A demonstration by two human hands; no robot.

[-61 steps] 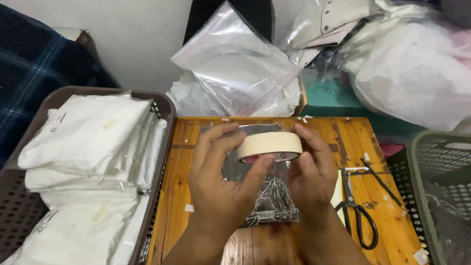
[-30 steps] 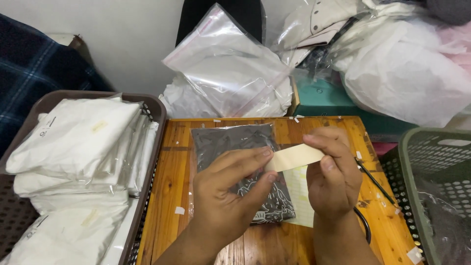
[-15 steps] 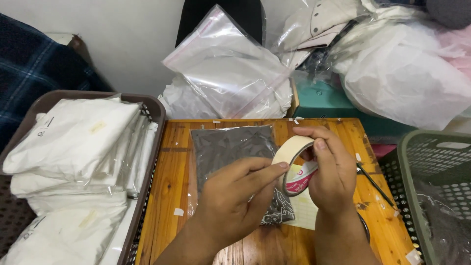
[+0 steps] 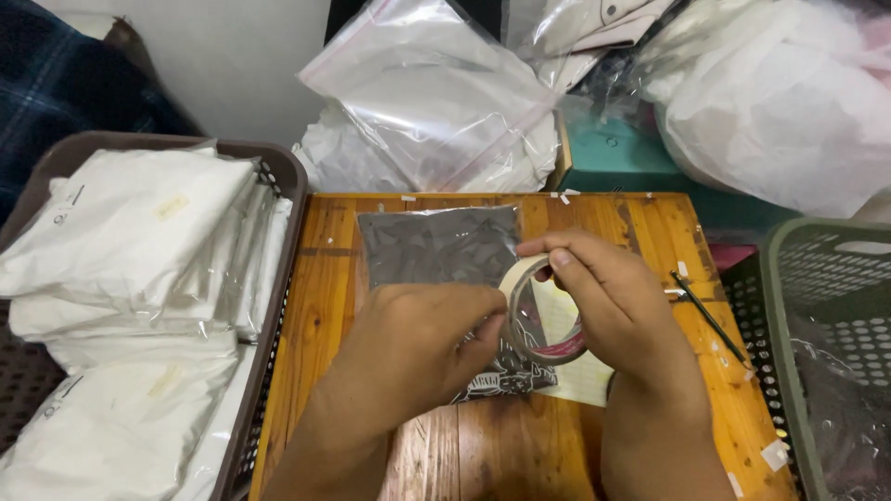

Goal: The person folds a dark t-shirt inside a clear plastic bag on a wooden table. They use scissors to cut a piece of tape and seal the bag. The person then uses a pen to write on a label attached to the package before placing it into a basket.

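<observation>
My right hand [image 4: 620, 311] grips a roll of beige masking tape [image 4: 538, 311], held upright on edge above the small wooden table [image 4: 316, 278]. My left hand [image 4: 413, 348] meets the roll's left side, its fingertips pinching at the tape's rim. Under both hands lies a clear plastic bag holding a dark grey patterned garment [image 4: 436, 246]. A pale yellow sheet [image 4: 571, 371] peeks out beneath the roll, partly hidden by my right hand.
A brown basket [image 4: 288, 186] at the left holds several bagged white garments [image 4: 121, 232]. A green basket [image 4: 807, 278] stands at the right. Clear bags [image 4: 436, 93] pile up behind the table. A thin dark tool [image 4: 710, 315] lies near the table's right edge.
The tape roll has turned from flat to upright on edge and dropped lower over the dark bag. My left hand has closed in on its rim.
</observation>
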